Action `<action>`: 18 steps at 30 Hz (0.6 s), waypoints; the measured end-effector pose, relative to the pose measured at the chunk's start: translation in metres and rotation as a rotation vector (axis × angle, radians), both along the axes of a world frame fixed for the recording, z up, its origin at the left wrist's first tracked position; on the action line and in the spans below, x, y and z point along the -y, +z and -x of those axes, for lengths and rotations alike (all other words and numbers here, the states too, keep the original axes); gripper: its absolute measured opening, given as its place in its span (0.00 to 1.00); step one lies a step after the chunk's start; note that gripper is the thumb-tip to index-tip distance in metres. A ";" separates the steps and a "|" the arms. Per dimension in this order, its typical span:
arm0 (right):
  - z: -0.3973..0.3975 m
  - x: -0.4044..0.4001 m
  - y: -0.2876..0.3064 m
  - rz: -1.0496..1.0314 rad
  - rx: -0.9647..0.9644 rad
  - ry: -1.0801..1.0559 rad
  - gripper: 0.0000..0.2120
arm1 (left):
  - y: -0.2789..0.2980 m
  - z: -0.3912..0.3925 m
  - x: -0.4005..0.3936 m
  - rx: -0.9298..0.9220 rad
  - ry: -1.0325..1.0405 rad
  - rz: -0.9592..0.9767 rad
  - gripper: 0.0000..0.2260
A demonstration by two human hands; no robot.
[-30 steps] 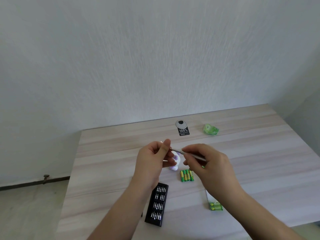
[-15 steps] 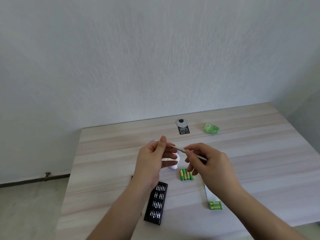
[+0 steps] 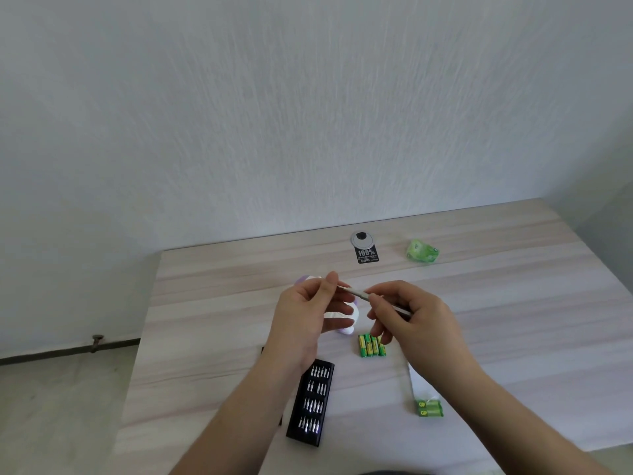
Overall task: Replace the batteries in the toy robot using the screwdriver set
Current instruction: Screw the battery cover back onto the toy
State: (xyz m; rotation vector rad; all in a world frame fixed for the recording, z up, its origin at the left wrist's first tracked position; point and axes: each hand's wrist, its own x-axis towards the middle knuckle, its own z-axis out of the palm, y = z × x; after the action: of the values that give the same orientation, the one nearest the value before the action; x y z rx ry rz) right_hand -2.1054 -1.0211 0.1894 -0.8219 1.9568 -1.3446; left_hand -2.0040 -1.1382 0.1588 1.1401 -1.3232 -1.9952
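Above the table (image 3: 513, 303), the right hand (image 3: 416, 315) pinches a slim screwdriver (image 3: 363, 295); the left hand (image 3: 303, 315) grips its tip end, the white toy robot (image 3: 352, 311) behind. Green batteries (image 3: 371, 345) lie below — a "GP" pack (image 3: 429, 407), a bit case (image 3: 313, 402) and a "100%" tag (image 3: 367, 254) lie nearby.
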 end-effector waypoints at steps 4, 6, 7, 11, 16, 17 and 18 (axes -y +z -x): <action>0.002 0.004 -0.001 0.004 0.013 -0.004 0.06 | -0.002 0.003 0.005 -0.010 0.027 -0.040 0.18; 0.004 0.005 -0.003 0.004 0.018 -0.011 0.05 | -0.003 0.005 0.008 -0.021 0.023 -0.054 0.19; 0.005 0.006 -0.004 0.002 0.016 -0.014 0.06 | -0.003 0.006 0.009 -0.030 0.024 -0.057 0.19; 0.010 0.008 -0.010 -0.009 0.001 -0.020 0.06 | -0.007 0.008 0.015 -0.008 0.094 -0.026 0.17; 0.018 0.014 -0.024 -0.047 0.076 -0.045 0.05 | -0.032 0.004 0.030 0.151 0.230 0.336 0.10; 0.020 0.015 -0.029 -0.059 0.082 -0.049 0.04 | -0.039 0.003 0.034 0.183 0.222 0.428 0.07; 0.022 0.016 -0.034 -0.072 0.086 -0.051 0.04 | -0.048 0.003 0.038 0.227 0.186 0.516 0.05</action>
State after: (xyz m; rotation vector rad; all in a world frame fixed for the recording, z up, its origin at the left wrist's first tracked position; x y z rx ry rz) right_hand -2.1274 -1.0371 0.1553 -0.6737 1.9588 -1.3083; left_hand -2.0069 -1.1764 0.1109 1.1992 -1.6505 -1.3103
